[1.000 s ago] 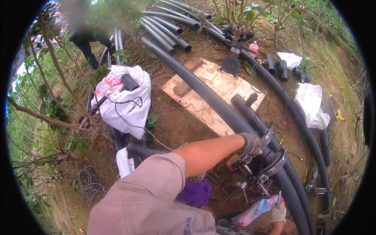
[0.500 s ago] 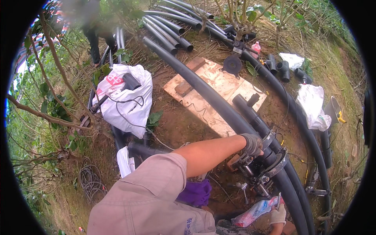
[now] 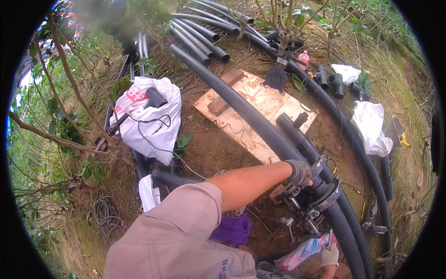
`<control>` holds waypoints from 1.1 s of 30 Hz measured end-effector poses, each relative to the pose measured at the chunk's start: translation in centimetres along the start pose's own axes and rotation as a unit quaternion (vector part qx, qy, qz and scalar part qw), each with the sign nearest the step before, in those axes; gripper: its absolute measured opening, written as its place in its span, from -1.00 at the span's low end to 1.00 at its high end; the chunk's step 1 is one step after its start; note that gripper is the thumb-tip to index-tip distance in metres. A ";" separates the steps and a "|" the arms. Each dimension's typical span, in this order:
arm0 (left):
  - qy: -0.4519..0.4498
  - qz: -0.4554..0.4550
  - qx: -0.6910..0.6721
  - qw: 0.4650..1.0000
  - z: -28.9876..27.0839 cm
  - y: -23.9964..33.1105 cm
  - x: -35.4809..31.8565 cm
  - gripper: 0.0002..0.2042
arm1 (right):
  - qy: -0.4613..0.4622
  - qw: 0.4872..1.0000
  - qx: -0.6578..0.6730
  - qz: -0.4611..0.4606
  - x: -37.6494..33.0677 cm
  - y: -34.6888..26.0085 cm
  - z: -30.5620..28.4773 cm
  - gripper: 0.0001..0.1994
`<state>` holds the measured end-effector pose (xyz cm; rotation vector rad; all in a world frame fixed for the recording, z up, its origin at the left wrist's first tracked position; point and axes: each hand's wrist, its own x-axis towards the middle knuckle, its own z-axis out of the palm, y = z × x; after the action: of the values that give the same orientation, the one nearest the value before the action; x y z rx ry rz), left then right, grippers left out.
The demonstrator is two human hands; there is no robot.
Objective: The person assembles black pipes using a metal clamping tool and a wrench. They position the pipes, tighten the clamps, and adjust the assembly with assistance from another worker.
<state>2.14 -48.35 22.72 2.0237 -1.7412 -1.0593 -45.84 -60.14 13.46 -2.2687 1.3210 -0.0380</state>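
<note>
— Where does the long pipe (image 3: pixel 241 104) run?
— From far left to near right across the ground, over the board (image 3: pixel 253 109). A clamp (image 3: pixel 320 195) sits on it near the right, with a shorter pipe (image 3: pixel 302 142) just to its right.
— And the bag (image 3: pixel 148 121)?
— Left of the board. A pipe bundle (image 3: pixel 200 35) lies far behind it, a wire coil (image 3: pixel 108 216) near left.
— The fittings (image 3: pixel 337 83)?
— Far right, beside a sack (image 3: pixel 371 128).

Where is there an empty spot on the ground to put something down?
Bare dirt lies between the white sack and the long black pipe. It is crowded around the pipe clamp by the left hand.
</note>
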 end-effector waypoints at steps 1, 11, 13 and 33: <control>-0.002 -0.001 0.001 1.000 0.0 -0.1 0.1 -0.60 | -0.001 1.000 0.004 0.004 0.0 0.0 0.0 -0.80; -0.015 -0.027 -0.015 0.999 -0.7 0.6 -1.0 -0.58 | -0.010 0.999 0.033 0.017 -0.4 -1.9 -0.2 -0.81; -0.016 -0.018 -0.031 0.999 -1.1 0.8 -1.3 -0.56 | -0.002 0.999 0.034 0.012 -0.4 -0.9 0.1 -0.81; 0.587 -0.112 -0.541 0.592 -5.8 -9.9 -1.0 0.02 | -0.004 1.000 -0.002 -0.011 -0.6 -0.7 -0.2 -0.80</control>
<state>13.37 -46.46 20.92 1.3495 -0.0013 -0.3182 -45.63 -59.42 14.12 -2.2835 1.2942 -0.0352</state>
